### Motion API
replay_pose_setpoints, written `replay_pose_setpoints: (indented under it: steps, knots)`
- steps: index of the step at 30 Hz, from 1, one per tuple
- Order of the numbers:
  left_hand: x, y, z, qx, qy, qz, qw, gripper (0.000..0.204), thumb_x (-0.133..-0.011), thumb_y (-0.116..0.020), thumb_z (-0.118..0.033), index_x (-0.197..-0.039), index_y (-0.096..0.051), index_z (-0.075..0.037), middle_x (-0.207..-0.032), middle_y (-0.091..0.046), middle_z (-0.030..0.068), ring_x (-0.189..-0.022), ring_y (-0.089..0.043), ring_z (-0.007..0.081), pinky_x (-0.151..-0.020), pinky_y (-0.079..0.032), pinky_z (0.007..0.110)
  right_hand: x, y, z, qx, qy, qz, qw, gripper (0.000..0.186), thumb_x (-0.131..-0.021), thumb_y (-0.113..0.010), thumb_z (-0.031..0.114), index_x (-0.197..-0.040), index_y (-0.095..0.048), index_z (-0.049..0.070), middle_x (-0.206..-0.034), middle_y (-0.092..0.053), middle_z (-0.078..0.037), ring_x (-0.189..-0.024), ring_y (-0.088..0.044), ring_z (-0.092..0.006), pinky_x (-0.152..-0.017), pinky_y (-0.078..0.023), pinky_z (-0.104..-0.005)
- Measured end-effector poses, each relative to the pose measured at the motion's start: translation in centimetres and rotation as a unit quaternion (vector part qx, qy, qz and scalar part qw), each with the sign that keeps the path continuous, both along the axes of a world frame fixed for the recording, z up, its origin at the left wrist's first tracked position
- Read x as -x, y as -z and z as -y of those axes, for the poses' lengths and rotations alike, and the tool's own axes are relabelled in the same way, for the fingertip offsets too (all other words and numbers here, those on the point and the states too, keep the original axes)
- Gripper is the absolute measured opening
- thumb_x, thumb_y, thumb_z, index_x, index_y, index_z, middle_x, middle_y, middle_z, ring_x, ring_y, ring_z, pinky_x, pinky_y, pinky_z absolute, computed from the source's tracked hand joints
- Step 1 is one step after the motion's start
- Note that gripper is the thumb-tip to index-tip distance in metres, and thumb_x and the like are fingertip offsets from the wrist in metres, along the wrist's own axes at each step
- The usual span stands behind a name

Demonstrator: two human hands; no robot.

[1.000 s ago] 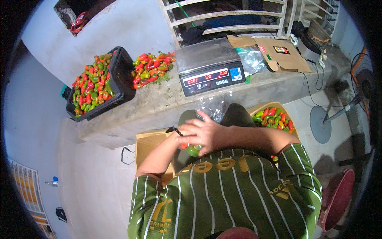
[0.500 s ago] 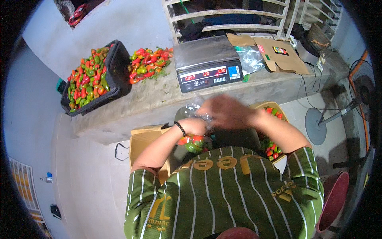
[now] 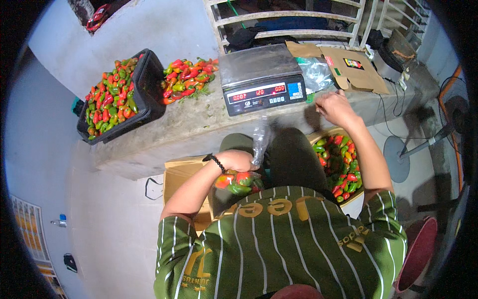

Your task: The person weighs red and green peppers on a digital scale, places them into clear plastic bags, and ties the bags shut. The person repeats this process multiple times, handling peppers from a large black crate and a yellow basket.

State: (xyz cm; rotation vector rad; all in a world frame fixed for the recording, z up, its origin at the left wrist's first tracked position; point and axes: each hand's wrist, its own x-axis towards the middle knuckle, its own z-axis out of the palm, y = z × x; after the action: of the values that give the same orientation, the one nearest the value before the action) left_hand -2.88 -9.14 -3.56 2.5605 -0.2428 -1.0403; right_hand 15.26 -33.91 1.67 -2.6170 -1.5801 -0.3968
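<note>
My left hand (image 3: pixel 238 160) is closed around the gathered neck of a clear plastic bag (image 3: pixel 259 139), whose loose top stands up above the fist. Red and green peppers (image 3: pixel 240 183) fill the bag's lower part, over my lap. My right hand (image 3: pixel 334 108) is raised at the front edge of the concrete ledge, its fingers curled together. Beside those fingertips lies a small green bundle (image 3: pixel 311 97), next to the digital scale (image 3: pixel 261 74). Whether anything is pinched in that hand is too small to see.
On the ledge (image 3: pixel 199 112) are a black crate (image 3: pixel 152 84) of peppers, a loose pepper pile (image 3: pixel 189 77), plastic bags (image 3: pixel 315 74) and flattened cardboard (image 3: pixel 354 70). A box of peppers (image 3: pixel 343 169) stands right of my legs, another cardboard box (image 3: pixel 185 184) left. A fan (image 3: pixel 397 158) is at right.
My right hand has left the bag's neck and moved up and right to the ledge beside the scale. My left hand still grips the bag, whose top now stands narrow and twisted.
</note>
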Motion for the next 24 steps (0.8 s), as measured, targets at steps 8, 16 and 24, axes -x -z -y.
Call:
replay_pose_setpoints:
  steps: [8, 16, 24]
  knots:
    - [-3.5, 5.9, 0.1, -0.007, 0.147, 0.042, 0.988, 0.036, -0.081, -0.049, -0.035, -0.084, -0.061, -0.001, -0.080, -0.061, 0.0201, -0.074, -0.058, 0.0336, -0.067, -0.043, 0.039, 13.1, 2.1, -8.6, -0.167, -0.367, -0.054, 0.914, 0.079, -0.068, -0.062, 0.049, -0.129, -0.035, 0.007, -0.104, -0.050, -0.018, -0.095, -0.052, -0.0319, -0.081, -0.041, -0.0412]
    - [0.7, -0.2, 0.1, -0.018, 0.010, 0.100, 0.995, 0.027, -0.073, -0.057, -0.029, -0.076, -0.063, -0.003, -0.076, -0.062, 0.0182, -0.071, -0.060, 0.0345, -0.063, -0.046, 0.042, 12.7, 5.5, -9.9, 0.135, -0.146, -0.322, 0.926, 0.079, -0.078, -0.050, 0.053, -0.132, -0.023, 0.002, -0.085, -0.058, -0.028, -0.072, -0.061, -0.0370, -0.057, -0.047, -0.0441]
    - [2.4, -0.2, 3.4, 0.117, -0.036, 0.156, 0.980, 0.022, -0.072, -0.059, -0.021, -0.088, -0.062, -0.006, -0.083, -0.062, 0.0161, -0.078, -0.059, 0.0345, -0.067, -0.047, 0.041, 10.7, 5.8, -5.9, 0.217, -0.201, -0.463, 0.835, 0.035, -0.085, -0.047, 0.032, -0.068, -0.052, 0.002, -0.066, -0.060, -0.013, -0.057, -0.058, -0.0247, -0.051, -0.045, -0.0380]
